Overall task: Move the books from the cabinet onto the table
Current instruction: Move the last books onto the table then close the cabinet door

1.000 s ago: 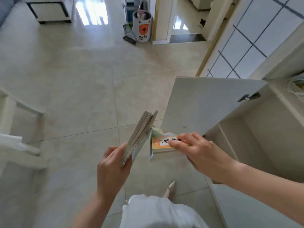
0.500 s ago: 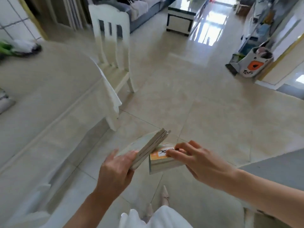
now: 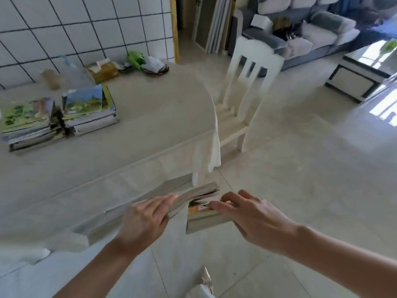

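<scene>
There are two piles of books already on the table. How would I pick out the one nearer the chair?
Start at the long table under its pale cloth, by the tiled wall. Two book piles sit side by side at its left. Yours is the right-hand pile, nearer the white chair, topped by a blue-sky landscape cover.

Two held book bundles [image 3: 199, 195] — stacks [image 3: 86, 112] on table [image 3: 150, 125]

Only 1 view: a wide-angle head camera looking forward and down from standing height. Both forearms enter from the bottom edge, close to the lens; the table [image 3: 150, 117] fills the left, the floor [image 3: 300, 190] the right.
</scene>
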### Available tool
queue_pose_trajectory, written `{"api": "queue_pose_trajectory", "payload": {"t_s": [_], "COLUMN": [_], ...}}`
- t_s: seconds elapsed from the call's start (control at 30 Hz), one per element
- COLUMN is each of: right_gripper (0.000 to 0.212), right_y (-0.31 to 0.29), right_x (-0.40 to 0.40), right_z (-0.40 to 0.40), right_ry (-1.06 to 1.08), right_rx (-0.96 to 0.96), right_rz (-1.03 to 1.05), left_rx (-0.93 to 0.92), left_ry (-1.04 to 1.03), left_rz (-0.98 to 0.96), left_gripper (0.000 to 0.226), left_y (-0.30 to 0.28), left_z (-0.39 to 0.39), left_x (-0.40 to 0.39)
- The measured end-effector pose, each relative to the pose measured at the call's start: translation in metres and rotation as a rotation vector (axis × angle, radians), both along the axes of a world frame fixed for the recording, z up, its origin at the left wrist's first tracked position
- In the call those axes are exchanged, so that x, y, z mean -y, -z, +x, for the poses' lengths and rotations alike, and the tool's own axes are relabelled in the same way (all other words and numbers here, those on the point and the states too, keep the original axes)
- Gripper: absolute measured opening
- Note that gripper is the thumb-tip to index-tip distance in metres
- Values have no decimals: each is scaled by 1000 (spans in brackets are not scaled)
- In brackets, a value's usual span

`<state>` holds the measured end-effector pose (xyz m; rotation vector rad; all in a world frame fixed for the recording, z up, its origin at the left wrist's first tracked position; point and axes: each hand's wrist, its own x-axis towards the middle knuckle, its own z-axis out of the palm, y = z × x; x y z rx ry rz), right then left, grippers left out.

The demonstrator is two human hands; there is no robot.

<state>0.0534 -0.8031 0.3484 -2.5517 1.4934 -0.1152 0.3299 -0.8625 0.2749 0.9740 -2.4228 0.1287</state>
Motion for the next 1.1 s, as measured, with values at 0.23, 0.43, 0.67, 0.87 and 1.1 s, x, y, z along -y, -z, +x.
{"api": "queue_pose_trajectory", "payload": {"t_s": [0.23, 0.43, 0.67, 0.87, 1.1], "right_gripper": [65, 61, 59, 61, 62], "right_y": [-19, -35, -51, -62, -51], "right_x": [117, 208, 307, 390, 467], "right_z": [3, 33, 82, 126, 155], "right_ry": [-174, -233, -193, -115, 60], "right_rx": [1, 13, 12, -37, -64], "right_rz": [-53, -91, -106, -95, -11], "left_rx": [-71, -120, -173, -249, -356], "left_ry": [-300, -453, -474, -481, -548], "left_rz": [-33, -26, -71, -67, 143], "left_gripper": [39, 42, 41, 41, 36], "left_y": [-21, -32, -40, -42, -31], "left_z": [7, 33, 72, 106, 110], "left_x": [59, 121, 214, 310, 394]}}
